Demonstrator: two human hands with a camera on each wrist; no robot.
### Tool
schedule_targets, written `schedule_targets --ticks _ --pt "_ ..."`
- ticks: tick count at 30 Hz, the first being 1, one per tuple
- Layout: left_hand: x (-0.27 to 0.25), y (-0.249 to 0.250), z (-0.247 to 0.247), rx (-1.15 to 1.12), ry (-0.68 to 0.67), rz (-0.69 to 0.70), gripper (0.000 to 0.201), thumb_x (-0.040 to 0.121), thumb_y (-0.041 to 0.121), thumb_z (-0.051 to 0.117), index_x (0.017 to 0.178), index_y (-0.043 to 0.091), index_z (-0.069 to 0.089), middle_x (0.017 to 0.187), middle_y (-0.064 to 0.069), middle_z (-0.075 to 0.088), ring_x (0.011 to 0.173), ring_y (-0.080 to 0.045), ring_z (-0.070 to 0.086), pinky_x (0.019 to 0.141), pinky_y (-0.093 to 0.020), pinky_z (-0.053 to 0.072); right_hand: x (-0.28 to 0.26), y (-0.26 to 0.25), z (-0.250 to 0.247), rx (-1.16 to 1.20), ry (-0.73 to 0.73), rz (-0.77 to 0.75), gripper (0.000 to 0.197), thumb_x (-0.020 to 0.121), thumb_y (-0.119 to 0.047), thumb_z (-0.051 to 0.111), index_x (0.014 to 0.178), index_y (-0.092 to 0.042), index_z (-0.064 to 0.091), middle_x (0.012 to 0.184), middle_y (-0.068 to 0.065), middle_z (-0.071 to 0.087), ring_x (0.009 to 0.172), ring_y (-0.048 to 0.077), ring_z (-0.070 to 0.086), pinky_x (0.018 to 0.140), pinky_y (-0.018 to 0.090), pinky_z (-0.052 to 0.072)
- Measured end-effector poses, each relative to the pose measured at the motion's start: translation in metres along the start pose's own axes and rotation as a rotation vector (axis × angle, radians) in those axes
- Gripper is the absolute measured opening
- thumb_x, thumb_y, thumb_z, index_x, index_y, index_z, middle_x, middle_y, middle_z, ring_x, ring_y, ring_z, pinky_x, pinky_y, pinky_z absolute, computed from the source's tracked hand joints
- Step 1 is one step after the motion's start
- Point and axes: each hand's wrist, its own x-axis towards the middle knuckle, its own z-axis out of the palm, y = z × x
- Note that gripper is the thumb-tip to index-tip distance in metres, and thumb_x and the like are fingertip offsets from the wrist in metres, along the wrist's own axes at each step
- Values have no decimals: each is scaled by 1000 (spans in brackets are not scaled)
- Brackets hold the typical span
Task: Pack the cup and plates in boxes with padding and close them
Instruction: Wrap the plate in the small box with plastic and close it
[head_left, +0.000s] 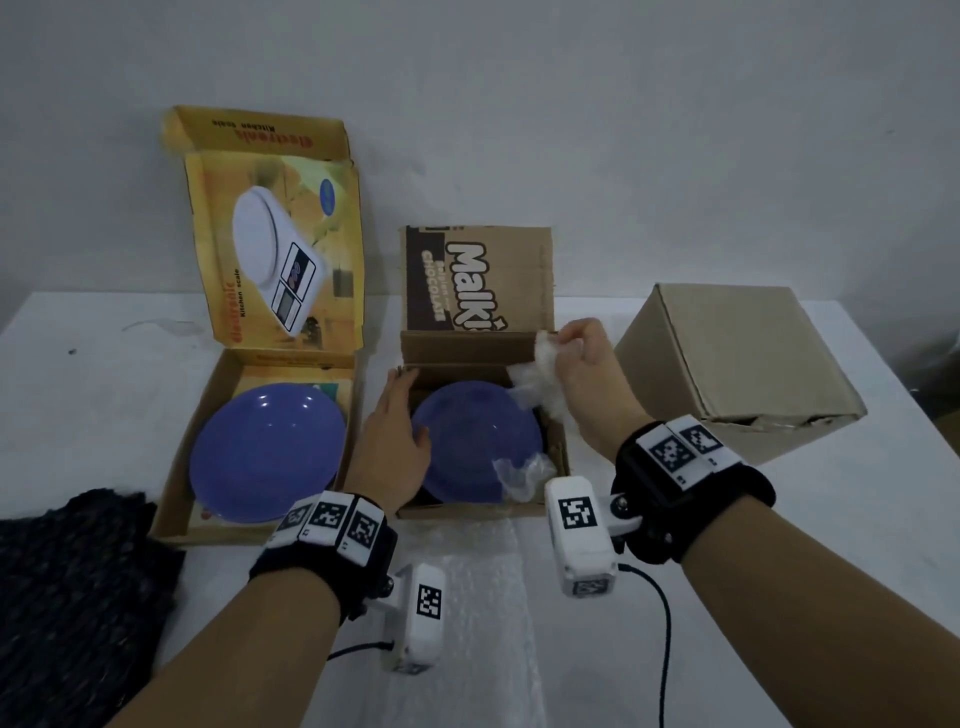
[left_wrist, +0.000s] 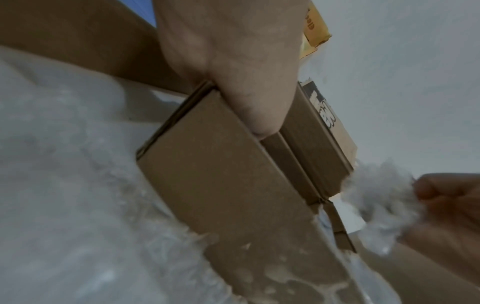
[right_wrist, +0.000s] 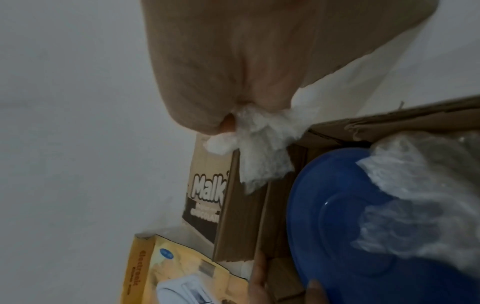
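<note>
White table (head_left: 779, 545): padding (head_left: 545, 382) pinched in right fingers (head_left: 576, 332).

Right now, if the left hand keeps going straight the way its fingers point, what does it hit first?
Probably the raised back flap of the chocolate box: the left hand lies along the box's left wall, fingers aimed at that far corner. Depth is unclear.
</note>
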Motion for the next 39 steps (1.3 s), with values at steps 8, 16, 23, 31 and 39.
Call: schedule_targets --ticks 8,16,23,31,39 --pt "-2 -1 6 -34 110 33 59 85 -6 46 138 17 41 147 -7 39 130 -26 43 108 -39 37 16 31 -2 -805 63 -596 14 74 -3 69 68 -12 61 84 1 55 72 15 50 63 25 42" --pt "-3 -2 8 -67 113 2 65 82 -7 45 138 25 40 140 -6 48 121 -27 51 100 -42 44 16 43 2 -1672 -305 -749 42 75 -12 38 105 -1 65 79 10 69 78 33 61 67 37 47" --pt "-3 -2 6 -37 97 17 58 87 1 49 138 26 38 143 -4 45 124 -25 49 102 -41 42 17 21 19 -1764 -326 -593 19 69 -12 70 88 -12 67 74 8 67 72 30 62 68 33 45" --pt "-1 -3 7 -26 97 -3 61 84 -3 50 137 26 40 141 -3 46 122 -24 49 95 -30 41 3 16 16 -1819 -331 -434 29 91 -14 39 112 -13 59 109 9 64 121 30 35 104 43 20" --pt "0 -6 7 -48 94 27 61 82 -4 49 136 23 41 140 -6 47 120 -27 50 95 -33 43 10 13 31 -1695 -448 -110 43 92 -14 38 134 -8 35 130 13 50 126 32 32 110 44 11"
